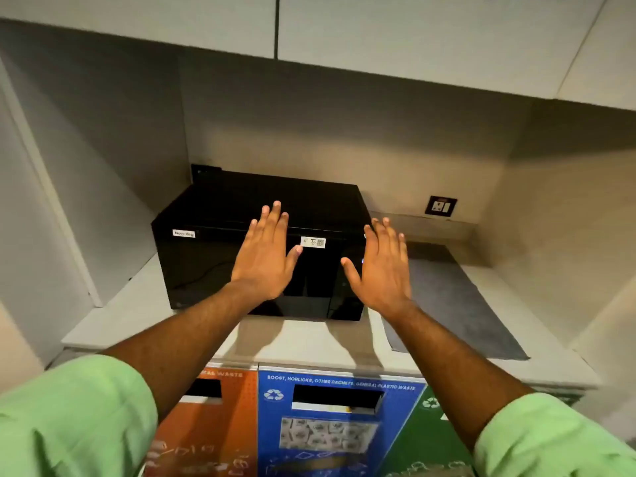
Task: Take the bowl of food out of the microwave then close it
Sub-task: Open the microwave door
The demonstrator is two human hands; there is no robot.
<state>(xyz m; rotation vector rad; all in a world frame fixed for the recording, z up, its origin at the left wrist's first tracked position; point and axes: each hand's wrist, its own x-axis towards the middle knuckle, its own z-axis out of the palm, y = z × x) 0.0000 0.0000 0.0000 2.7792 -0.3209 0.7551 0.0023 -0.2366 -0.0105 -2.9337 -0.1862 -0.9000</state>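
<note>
A black microwave (213, 256) stands on a pale counter (113, 325) in a niche, its dark glass door shut. A "Non-Veg" label sits at the door's top left. The bowl of food is hidden; nothing shows through the door. My left hand (265, 256) is held flat in front of the door's middle, fingers spread and pointing up. Over the microwave's right edge, my right hand (382, 266) is raised the same way, palm forward. Both hands hold nothing. Whether either palm touches the door I cannot tell.
A dark grey mat (454, 304) lies on the counter right of the microwave. A wall socket (440, 206) sits behind it. Upper cabinets (378, 29) hang overhead. Below the counter edge are orange (220, 425), blue (320, 425) and green (426, 438) recycling bins.
</note>
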